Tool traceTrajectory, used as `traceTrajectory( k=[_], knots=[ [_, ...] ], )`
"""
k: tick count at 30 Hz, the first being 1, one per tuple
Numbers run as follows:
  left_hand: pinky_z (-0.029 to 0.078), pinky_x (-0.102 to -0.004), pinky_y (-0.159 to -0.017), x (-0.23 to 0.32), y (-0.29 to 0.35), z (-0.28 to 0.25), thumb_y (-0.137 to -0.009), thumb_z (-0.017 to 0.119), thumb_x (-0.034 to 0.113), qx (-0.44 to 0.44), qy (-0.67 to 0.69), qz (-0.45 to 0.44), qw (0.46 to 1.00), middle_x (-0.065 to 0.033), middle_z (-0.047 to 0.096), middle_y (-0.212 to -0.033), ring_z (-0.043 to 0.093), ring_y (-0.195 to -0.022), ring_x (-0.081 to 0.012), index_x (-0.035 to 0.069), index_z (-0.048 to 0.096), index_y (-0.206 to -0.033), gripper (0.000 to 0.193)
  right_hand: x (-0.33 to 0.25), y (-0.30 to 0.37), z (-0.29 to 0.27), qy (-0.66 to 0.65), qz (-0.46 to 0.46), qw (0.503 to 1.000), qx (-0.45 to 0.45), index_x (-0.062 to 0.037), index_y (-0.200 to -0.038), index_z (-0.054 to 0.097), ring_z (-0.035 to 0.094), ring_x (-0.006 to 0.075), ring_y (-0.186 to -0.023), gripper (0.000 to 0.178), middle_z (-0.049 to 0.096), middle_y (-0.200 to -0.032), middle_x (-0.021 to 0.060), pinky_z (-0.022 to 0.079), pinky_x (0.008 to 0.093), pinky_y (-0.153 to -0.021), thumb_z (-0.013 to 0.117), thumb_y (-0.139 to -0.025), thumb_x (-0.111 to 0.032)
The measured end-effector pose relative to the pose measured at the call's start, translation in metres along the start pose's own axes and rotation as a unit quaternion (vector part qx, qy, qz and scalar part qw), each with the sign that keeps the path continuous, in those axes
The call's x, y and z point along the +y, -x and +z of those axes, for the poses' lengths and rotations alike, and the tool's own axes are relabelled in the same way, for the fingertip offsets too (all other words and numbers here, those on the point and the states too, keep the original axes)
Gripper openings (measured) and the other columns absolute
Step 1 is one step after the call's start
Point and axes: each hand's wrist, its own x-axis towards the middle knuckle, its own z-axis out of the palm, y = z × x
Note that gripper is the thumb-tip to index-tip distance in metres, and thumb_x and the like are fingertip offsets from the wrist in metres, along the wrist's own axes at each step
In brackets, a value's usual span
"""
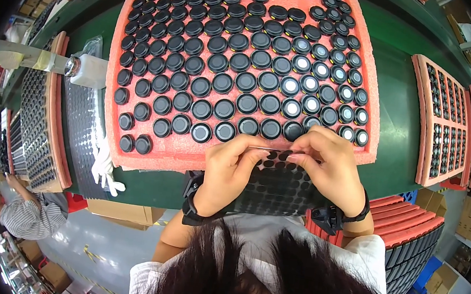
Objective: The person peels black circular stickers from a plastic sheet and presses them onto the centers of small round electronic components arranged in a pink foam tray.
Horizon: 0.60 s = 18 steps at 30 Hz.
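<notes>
A thin sheet carrying rows of round black dots (277, 190) hangs in front of my body at the table's near edge. My left hand (229, 162) pinches its upper edge between thumb and forefinger. On the same edge, a short way to the right, my right hand (331, 167) has a similar pinch. Just beyond my fingers lies a large pink foam tray (173, 162), filled with rows of round black cap-like parts (224, 109). Several parts toward the right have bright, pale tops (290, 86). My fingertips hide part of the nearest row.
Left of the tray are a white bottle (90, 71), a white glove (105, 166) and a dotted sheet (81, 113). Another filled foam tray (430, 127) stands at the right. Stacked pink foam (405, 222) sits lower right. A person in a striped top (30, 218) is at far left.
</notes>
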Motion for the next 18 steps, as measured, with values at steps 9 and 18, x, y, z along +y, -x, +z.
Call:
traceTrajectory(
  k=[9,18],
  knots=[
    [0.04,-0.025,-0.045,0.0011,0.0033,0.0046,-0.079,0.057,-0.002,0.027,-0.061,0.03,0.997,-0.0078,0.055,-0.059,0.054,-0.048,-0.0145,-0.001,0.058,-0.079,0.002,0.0049,0.0042,0.0086,-0.032,0.035,0.999,0.001,0.002,-0.077,0.055,0.053,0.012,-0.058,0.012,0.05,-0.069,0.0046,0.041,0.023,-0.049,0.065,-0.071,0.002],
    [0.04,-0.0259,-0.044,0.0038,0.0019,0.0042,-0.08,0.057,-0.001,0.023,-0.077,0.038,0.996,-0.0081,0.055,-0.057,0.054,-0.047,-0.0176,0.0,0.058,-0.078,0.001,0.0026,0.0057,0.0047,-0.069,0.087,0.993,-0.028,0.0028,-0.078,0.055,0.053,0.0109,-0.059,0.012,0.053,-0.074,0.0052,0.042,0.0215,-0.052,0.065,-0.072,0.002]
  ],
)
